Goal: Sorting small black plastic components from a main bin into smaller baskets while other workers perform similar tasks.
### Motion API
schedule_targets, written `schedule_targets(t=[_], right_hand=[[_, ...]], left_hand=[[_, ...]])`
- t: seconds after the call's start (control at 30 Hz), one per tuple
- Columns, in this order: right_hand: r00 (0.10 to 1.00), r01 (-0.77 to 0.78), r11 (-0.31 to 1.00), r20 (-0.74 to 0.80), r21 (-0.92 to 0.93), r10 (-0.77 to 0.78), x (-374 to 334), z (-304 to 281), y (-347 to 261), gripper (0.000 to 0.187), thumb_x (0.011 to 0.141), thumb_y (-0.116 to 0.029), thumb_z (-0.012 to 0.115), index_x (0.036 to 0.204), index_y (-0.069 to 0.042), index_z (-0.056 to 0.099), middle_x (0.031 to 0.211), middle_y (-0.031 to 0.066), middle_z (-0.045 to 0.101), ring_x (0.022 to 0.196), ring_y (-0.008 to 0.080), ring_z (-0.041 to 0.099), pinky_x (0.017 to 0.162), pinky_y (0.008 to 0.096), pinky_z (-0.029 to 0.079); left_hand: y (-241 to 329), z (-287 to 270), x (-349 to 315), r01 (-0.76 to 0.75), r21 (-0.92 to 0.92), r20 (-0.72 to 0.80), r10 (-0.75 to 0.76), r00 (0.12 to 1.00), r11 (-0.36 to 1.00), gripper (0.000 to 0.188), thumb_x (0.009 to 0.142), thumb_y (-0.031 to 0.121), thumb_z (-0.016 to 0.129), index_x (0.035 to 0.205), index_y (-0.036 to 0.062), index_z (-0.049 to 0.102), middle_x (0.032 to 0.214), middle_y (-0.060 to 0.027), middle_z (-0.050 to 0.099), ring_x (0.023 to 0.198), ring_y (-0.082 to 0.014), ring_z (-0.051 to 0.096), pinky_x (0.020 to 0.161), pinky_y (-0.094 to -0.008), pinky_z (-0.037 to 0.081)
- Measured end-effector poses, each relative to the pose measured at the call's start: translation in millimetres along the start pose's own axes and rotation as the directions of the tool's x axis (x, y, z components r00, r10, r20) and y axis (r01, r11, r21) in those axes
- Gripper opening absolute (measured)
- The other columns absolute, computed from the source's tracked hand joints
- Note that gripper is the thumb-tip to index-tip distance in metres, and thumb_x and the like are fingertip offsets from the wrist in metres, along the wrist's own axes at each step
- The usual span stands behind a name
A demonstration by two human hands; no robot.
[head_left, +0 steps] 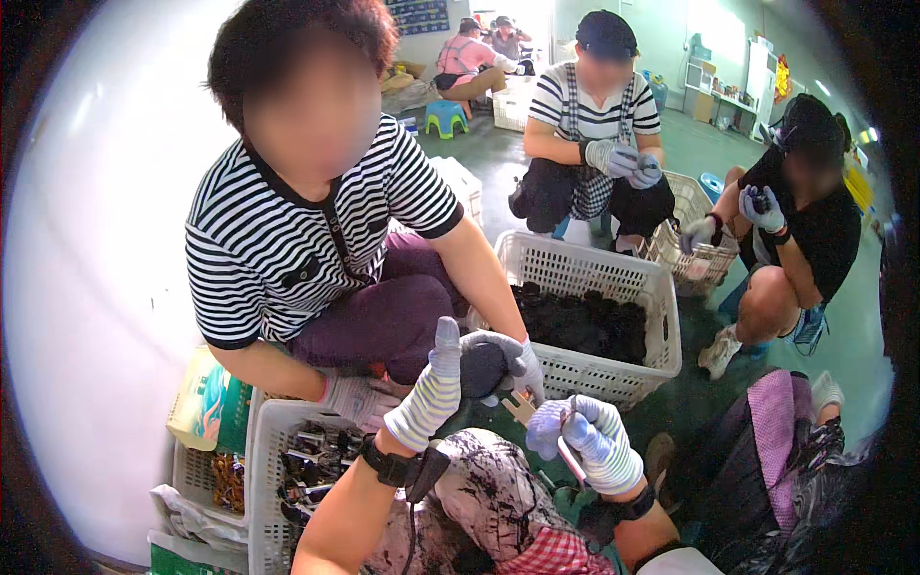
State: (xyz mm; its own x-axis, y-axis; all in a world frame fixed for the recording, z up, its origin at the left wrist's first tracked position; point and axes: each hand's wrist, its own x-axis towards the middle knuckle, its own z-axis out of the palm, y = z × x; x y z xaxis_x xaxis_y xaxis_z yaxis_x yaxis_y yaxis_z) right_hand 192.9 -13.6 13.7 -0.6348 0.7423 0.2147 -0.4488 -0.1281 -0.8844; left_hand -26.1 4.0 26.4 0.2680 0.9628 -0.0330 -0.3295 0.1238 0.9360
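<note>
My left hand (433, 391), in a striped knit glove, is closed around a dark rounded piece (484, 371), with the thumb pointing up. My right hand (596, 448), gloved alike, is curled around a slim pale-handled tool (572, 462); its working end is hard to make out. Between my hands shows a flat tan notched piece (520, 407); whether my right hand or a co-worker's holds it, I cannot tell. A co-worker's gloved hand (528, 372) is just beyond the dark piece. Below my hands are my stained trousers (484, 479).
A white crate (264, 479) of dark and shiny parts (321, 455) stands at my left. Ahead, a larger white crate (661, 335) holds many black pieces (585, 321). A co-worker in stripes (307, 240) sits close at left; others crouch behind the crates. A yellow-green container (201, 402) stands far left.
</note>
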Motion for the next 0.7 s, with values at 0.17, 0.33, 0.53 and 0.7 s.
schedule_targets(t=[0.17, 0.33, 0.53, 0.7], right_hand=[[0.997, 0.066, 0.993, -0.044, 0.096, -0.062, -2, 19, 11, 0.027, 0.093, -0.027, 0.058, 0.092, 0.0, 0.061, 0.088, 0.0061, 0.061, 0.079, 0.0127, 0.055, 0.074, 0.0265, 0.042], [0.999, 0.032, 0.997, -0.035, 0.066, -0.03, 2, 19, 22, 0.024, 0.094, -0.025, 0.057, 0.092, -0.001, 0.061, 0.086, 0.0039, 0.059, 0.079, 0.0113, 0.054, 0.074, 0.0256, 0.042], [0.986, -0.124, 0.992, -0.109, -0.008, 0.122, 6, 16, 23, 0.017, 0.092, -0.017, 0.06, 0.094, 0.0, 0.064, 0.089, 0.0048, 0.065, 0.086, 0.0113, 0.058, 0.085, 0.0277, 0.045], [0.99, -0.106, 0.994, -0.097, -0.009, 0.104, 22, 25, 11, 0.017, 0.091, -0.014, 0.061, 0.089, 0.001, 0.069, 0.088, 0.0045, 0.068, 0.085, 0.0107, 0.06, 0.084, 0.0271, 0.046]], left_hand=[[-4, 3, -1, -0.143, 0.009, 0.014, 0.143, 0.99, 0.99, 0.094, 0.076, 0.085, 0.027, 0.095, -0.0011, 0.06, 0.086, -0.0097, 0.062, 0.077, -0.0203, 0.061, 0.069, -0.031, 0.05], [-12, 6, -5, -0.155, -0.047, 0.026, 0.156, 0.987, 0.987, 0.094, 0.077, 0.082, 0.029, 0.104, -0.0022, 0.06, 0.093, -0.0101, 0.062, 0.087, -0.0204, 0.06, 0.08, -0.0318, 0.049], [-12, 5, -10, -0.122, 0.22, -0.095, 0.146, 0.985, 0.968, 0.107, 0.068, 0.091, 0.017, 0.107, 0.0014, 0.06, 0.098, -0.0122, 0.065, 0.087, -0.0187, 0.062, 0.082, -0.0316, 0.05], [-3, 6, -19, -0.118, 0.203, -0.163, 0.152, 0.975, 0.972, 0.108, 0.065, 0.093, 0.019, 0.105, 0.0015, 0.061, 0.091, -0.0089, 0.063, 0.083, -0.0171, 0.062, 0.076, -0.0295, 0.051]])
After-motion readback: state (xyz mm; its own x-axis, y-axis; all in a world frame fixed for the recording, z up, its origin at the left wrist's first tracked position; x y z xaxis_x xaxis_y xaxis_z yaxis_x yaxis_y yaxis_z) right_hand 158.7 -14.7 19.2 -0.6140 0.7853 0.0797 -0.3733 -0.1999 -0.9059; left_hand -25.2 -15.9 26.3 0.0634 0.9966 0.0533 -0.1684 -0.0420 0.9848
